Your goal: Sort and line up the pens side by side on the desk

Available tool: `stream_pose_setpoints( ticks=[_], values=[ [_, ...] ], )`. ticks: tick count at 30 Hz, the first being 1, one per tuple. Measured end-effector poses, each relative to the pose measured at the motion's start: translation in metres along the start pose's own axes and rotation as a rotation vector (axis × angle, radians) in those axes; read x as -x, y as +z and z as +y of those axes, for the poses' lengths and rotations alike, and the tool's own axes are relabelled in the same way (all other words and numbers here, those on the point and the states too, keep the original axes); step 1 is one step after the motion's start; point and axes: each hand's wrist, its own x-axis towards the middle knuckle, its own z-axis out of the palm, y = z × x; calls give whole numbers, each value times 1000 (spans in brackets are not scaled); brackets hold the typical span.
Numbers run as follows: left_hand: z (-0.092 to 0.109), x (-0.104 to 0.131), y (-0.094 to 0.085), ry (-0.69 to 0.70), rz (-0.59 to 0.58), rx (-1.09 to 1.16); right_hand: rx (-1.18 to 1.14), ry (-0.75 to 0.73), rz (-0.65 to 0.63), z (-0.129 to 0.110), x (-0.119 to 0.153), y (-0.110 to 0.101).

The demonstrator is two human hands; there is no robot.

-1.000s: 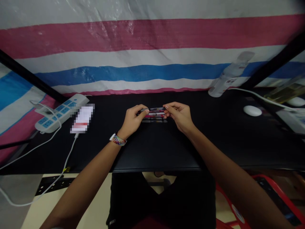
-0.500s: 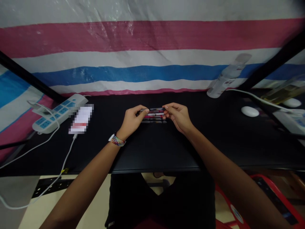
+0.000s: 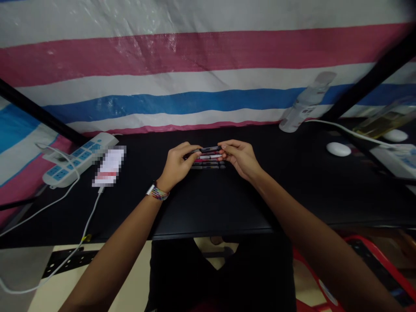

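Looking down from the head camera, a black desk [image 3: 201,208] is seen, backed by a striped tarp [image 3: 195,78] in pink, white and blue. Near the middle of the desk, toward its far edge, a small row of pens [image 3: 208,161] is laid side by side, their length running left to right. The left hand [image 3: 177,164] is placed at the left end of the row, with thumb and fingertips pinched shut on the end of the topmost pen [image 3: 208,150]. A beaded wristband [image 3: 157,192] is worn on that wrist. The right hand [image 3: 240,157] is placed at the right end, its fingers likewise closed in a pinch on the same pen, which is held just above the others; whether it touches them cannot be told.

At the far left corner a power strip [image 3: 76,159] is set, with a white cable [image 3: 65,260] trailing off the near edge. At the far right corner a clear bottle [image 3: 303,106] is seen leaning against the tarp, and a white mouse [image 3: 338,149] is set near it.
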Motion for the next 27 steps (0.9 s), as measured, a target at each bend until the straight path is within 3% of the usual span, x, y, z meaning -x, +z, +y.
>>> stream_pose_setpoints(
  ticks=[9,14,27],
  values=[
    [0,0,2,-211,-20,107,20,-13,-16,1,4,3],
    [-1,-3,5,-179,62,136,22,-3,-4,-1,4,6],
    [-12,-2,7,-246,72,193,-6,20,79,3,0,2]
  ],
)
